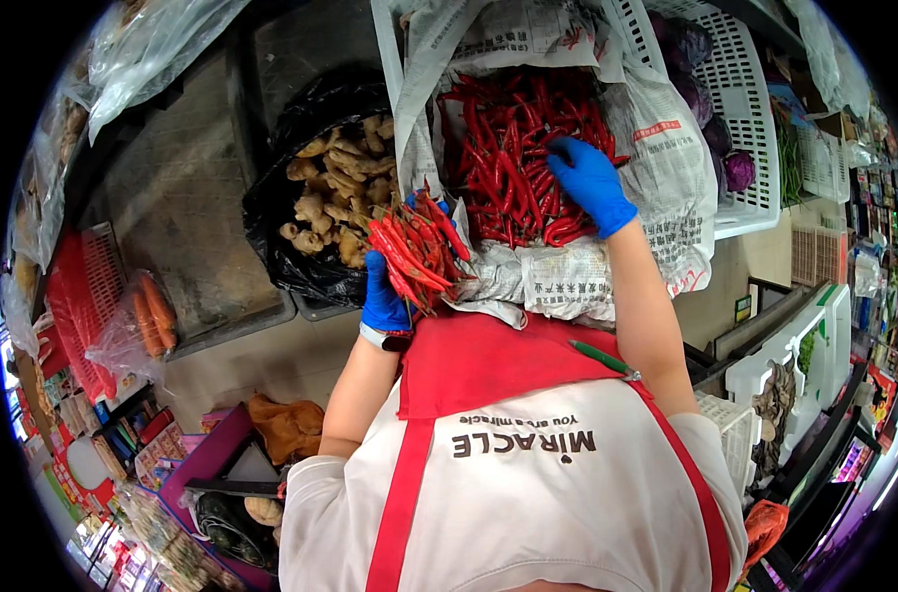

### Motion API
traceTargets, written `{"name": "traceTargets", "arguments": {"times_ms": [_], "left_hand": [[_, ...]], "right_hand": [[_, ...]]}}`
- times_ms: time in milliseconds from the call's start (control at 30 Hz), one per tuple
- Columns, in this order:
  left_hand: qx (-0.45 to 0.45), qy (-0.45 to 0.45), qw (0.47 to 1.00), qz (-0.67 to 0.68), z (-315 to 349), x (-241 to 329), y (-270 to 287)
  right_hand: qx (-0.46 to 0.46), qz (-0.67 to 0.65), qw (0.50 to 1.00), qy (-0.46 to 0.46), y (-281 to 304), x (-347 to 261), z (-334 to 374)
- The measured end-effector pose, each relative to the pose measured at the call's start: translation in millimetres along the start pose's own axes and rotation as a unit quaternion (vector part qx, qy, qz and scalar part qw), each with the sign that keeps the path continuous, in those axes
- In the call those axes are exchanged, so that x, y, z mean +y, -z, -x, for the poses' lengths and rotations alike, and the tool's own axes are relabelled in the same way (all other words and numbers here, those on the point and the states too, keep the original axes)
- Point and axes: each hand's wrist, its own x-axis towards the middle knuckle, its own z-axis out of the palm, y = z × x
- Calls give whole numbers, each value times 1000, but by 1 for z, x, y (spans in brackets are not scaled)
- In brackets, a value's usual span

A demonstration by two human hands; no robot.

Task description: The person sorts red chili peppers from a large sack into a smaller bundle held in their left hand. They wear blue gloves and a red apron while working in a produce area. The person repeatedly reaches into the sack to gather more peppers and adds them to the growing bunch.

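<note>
My left hand (384,299), in a blue glove, is closed around a bunch of red chili peppers (415,251), with stems and tips pointing various ways. The bunch sits in front of the red apron, at the near left corner of a white crate (388,49) lined with newspaper (656,148). Inside that crate lies a large heap of red chili peppers (508,163). Over the heap's right side is my blue-gloved right hand (594,185), fingers apart and reaching down at the peppers. Its fingertips are partly hidden, and nothing shows in its grasp.
Left of the crate, ginger (336,183) fills a black plastic bag (271,212). Purple cabbages (738,170) lie in a white basket (760,109) to the right. Bagged carrots (153,314) rest by a red basket (99,266) at far left. A dark tray (173,168) stands beyond the ginger.
</note>
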Motion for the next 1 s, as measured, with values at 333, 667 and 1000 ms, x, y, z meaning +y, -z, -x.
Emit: {"name": "traceTargets", "arguments": {"times_ms": [333,667,1000], "left_hand": [[18,4,1000,20,2,-2,2],[-7,9,998,-62,4,2,-8],[23,15,1000,1,3,-1,0]], "right_hand": [[-117,200,972,43,-56,-50,64],[4,241,970,10,-28,-29,63],[-6,211,977,-32,-36,-19,47]]}}
